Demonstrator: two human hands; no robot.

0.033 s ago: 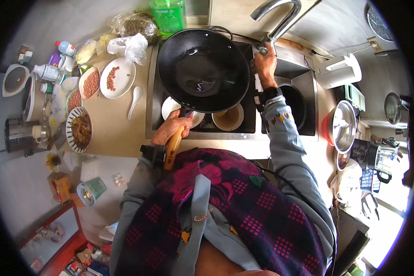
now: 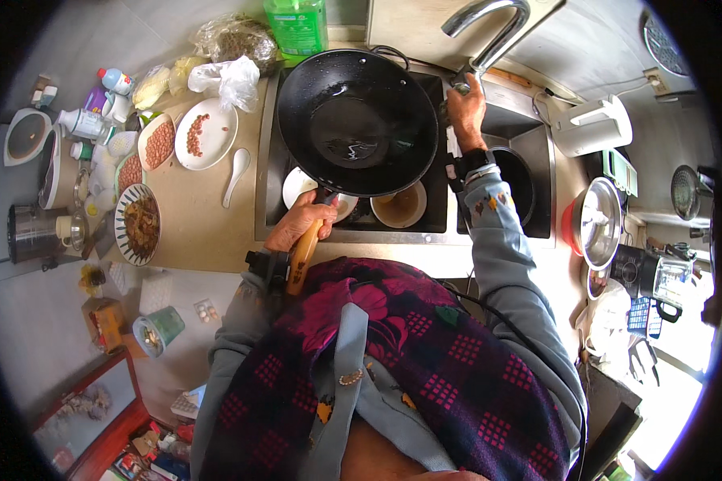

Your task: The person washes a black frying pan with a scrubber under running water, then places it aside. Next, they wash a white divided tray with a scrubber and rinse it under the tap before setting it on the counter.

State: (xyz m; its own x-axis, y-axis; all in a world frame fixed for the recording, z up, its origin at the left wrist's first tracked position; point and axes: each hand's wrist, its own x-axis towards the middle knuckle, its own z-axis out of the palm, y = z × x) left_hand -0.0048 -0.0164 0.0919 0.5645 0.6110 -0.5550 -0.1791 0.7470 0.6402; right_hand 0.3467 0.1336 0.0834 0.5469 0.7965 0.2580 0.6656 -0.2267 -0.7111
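My left hand (image 2: 303, 220) is closed round the wooden handle (image 2: 303, 260) of a large black wok (image 2: 353, 120). The wok hangs tilted over the left sink basin, with a wet, shiny patch at its bottom. Up at the right, my right hand (image 2: 467, 112) grips the base of the chrome faucet (image 2: 493, 40); its fingertips are partly hidden. The spout is swung behind the wok's far side, and no stream shows from it. Partly under the wok, a white bowl (image 2: 297, 186) and a bowl with brownish liquid (image 2: 399, 207) sit in the basin.
Left on the counter are a white plate of peanuts (image 2: 225, 144), a white spoon (image 2: 237, 176) and a striped plate of brown food (image 2: 140, 224). A green bottle (image 2: 297, 28) stands behind the wok. To the right are a white kettle (image 2: 594, 128) and a steel bowl (image 2: 600, 224).
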